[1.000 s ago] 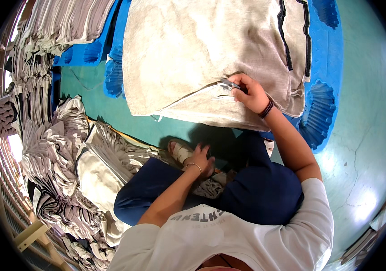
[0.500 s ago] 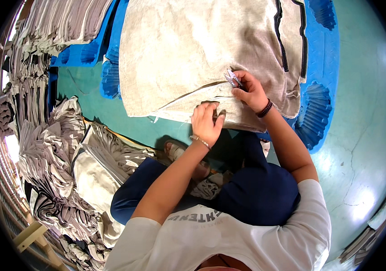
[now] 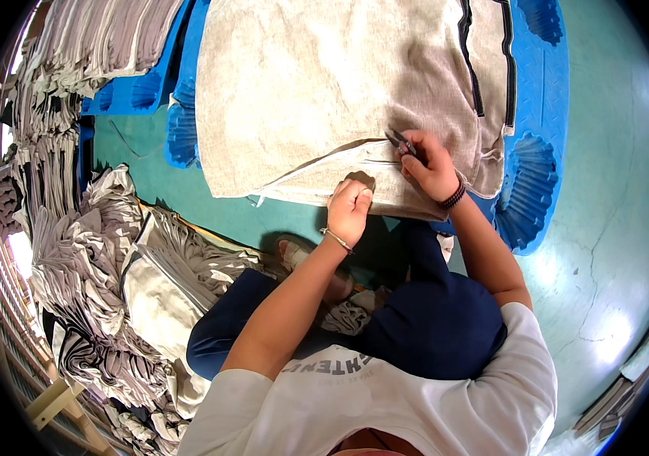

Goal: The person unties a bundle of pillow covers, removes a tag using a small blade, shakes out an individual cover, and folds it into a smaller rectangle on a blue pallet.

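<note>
A large beige cloth bag [image 3: 302, 91] lies flat in front of me, with black trim strips along its right side. Its near edge is partly folded, and a pale seam runs slantwise across it. My left hand [image 3: 349, 209] is closed on the cloth at this near edge, thumb pressed against the fingers. My right hand [image 3: 432, 163] is wrapped round small thread snips [image 3: 398, 142], whose dark blades point up and left, just above the seam. Whether the blades touch the cloth I cannot tell.
The bag rests on a blue plastic pallet [image 3: 541, 99] with ribbed hollows. Stacks of folded beige cloth [image 3: 104, 38] stand at the far left, and a heap of cloth pieces [image 3: 89, 266] lies nearer on the left. Green floor [image 3: 606, 190] shows on the right.
My left fingers have gone from spread on the cloth to closed on it. The snips have turned and come slightly down and right with my right hand.
</note>
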